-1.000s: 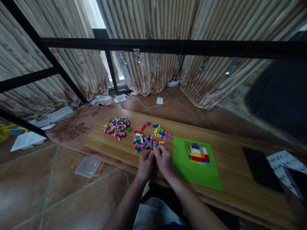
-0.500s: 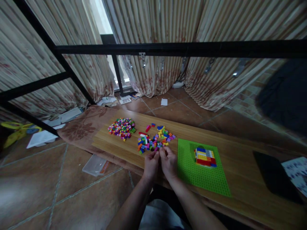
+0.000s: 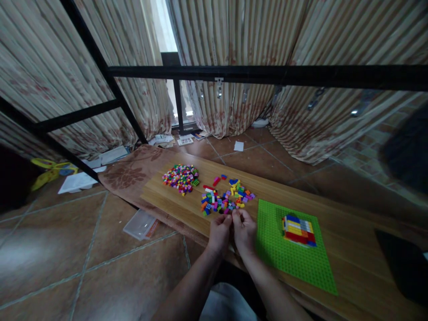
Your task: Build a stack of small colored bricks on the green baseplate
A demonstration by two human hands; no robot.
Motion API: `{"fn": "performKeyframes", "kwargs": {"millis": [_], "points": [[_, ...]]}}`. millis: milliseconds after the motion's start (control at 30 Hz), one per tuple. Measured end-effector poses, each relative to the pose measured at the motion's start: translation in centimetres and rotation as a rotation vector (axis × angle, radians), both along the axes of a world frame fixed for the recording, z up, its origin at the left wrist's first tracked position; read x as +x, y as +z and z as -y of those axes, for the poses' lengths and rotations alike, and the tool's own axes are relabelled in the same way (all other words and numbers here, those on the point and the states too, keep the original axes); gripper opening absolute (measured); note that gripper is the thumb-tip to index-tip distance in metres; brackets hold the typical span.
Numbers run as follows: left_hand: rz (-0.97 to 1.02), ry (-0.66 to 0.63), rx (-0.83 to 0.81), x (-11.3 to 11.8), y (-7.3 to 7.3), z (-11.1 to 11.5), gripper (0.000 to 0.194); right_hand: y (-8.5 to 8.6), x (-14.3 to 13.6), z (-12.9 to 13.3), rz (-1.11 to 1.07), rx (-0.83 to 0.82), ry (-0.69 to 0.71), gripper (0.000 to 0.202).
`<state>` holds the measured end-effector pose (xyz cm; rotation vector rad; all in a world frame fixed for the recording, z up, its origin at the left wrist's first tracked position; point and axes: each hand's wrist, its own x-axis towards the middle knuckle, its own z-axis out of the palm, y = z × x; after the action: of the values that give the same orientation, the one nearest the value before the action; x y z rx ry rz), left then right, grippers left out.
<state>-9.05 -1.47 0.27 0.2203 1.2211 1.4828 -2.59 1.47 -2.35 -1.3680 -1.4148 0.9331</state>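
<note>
My left hand point(image 3: 220, 232) and my right hand point(image 3: 244, 229) meet at the fingertips near the board's front edge. Both are closed in a pinch; whatever lies between the fingers is too small or hidden to make out. Just beyond them is a loose spread of mixed bricks point(image 3: 219, 203). Farther left sits a denser pile of small colourful bricks point(image 3: 180, 177). Right of my hands lies a green baseplate point(image 3: 294, 263), bearing a block of red, yellow, white and blue bricks point(image 3: 298, 230).
The wooden board point(image 3: 167, 196) rests on a brown patterned cloth point(image 3: 130, 171). A dark flat object point(image 3: 397, 263) lies at the right. A clear plastic tray point(image 3: 138, 224) is on the tiled floor. Black metal bars point(image 3: 267, 73) cross in front of the curtains.
The whole view has shifted, so the board and bricks appear farther right. Both my hands remain pinched together beside the loose bricks.
</note>
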Motion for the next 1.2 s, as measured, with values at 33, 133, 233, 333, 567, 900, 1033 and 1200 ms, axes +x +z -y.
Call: {"fn": "performKeyframes", "kwargs": {"millis": [33,133,233,333,567,900,1033,1200], "points": [[-0.004,0.004,0.002,0.0,0.0,0.0,0.028,-0.1,-0.1,0.0,-0.003,0.002,-0.01,0.035],[-0.008,0.003,0.009,-0.1,0.1,0.0,0.028,0.0,-0.1,-0.2,-0.002,0.002,-0.005,0.036],[0.004,-0.005,0.004,-0.1,0.0,-0.1,0.029,0.2,0.0,-0.6,-0.001,-0.018,0.038,0.037],[-0.028,-0.004,-0.006,-0.1,-0.2,-0.3,0.029,0.5,0.1,-0.9,-0.012,-0.04,0.051,0.039],[-0.191,0.014,-0.003,-0.7,-0.4,0.0,0.027,0.5,0.5,-1.5,0.013,0.03,-0.029,0.042],[-0.208,-0.018,0.009,-1.2,-0.1,-0.1,0.029,1.5,1.6,-1.3,-0.041,-0.054,0.211,0.04],[-0.218,-0.068,0.055,-1.2,0.0,-0.1,0.037,1.4,2.2,-0.6,-0.113,-0.056,0.333,0.035],[-0.16,-0.165,0.128,-1.4,0.6,0.3,0.043,1.2,2.2,-0.7,-0.194,-0.112,0.311,0.034]]}}
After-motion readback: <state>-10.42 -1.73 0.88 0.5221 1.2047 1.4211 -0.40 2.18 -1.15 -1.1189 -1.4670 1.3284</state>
